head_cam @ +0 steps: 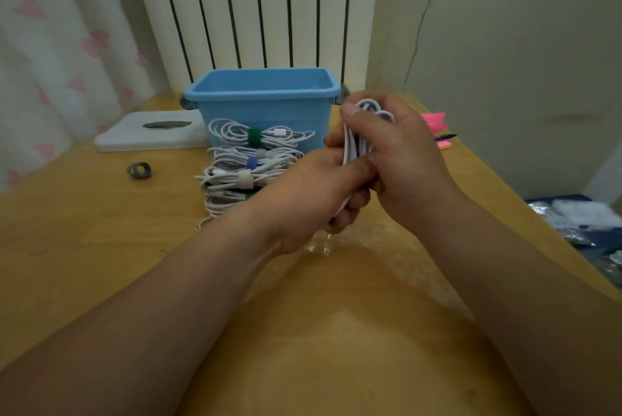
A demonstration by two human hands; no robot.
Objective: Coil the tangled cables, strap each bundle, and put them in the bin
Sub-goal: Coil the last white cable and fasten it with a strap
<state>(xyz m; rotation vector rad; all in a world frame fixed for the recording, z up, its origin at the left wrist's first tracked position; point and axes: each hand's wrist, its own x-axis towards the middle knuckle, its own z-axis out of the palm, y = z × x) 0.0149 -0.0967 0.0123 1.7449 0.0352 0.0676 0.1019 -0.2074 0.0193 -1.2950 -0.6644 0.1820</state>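
Both hands hold one coiled white cable (356, 143) upright above the table, right of the bin. My right hand (400, 153) wraps the coil's upper part, its loops sticking out above the thumb. My left hand (313, 200) grips the lower part from below. A blue plastic bin (269, 106) stands behind, its visible inside looking empty. In front of it lie several strapped white cable bundles (249, 166), tied with green, blue and beige straps. No strap is visible on the held coil.
A grey strap roll (139, 170) lies left on the wooden table (101, 247). A white flat box (148, 134) sits behind it. Pink sticky notes (434, 121) and a pen (446, 137) lie right of the bin. A dark tray of bags (585, 227) sits beyond the table's right edge.
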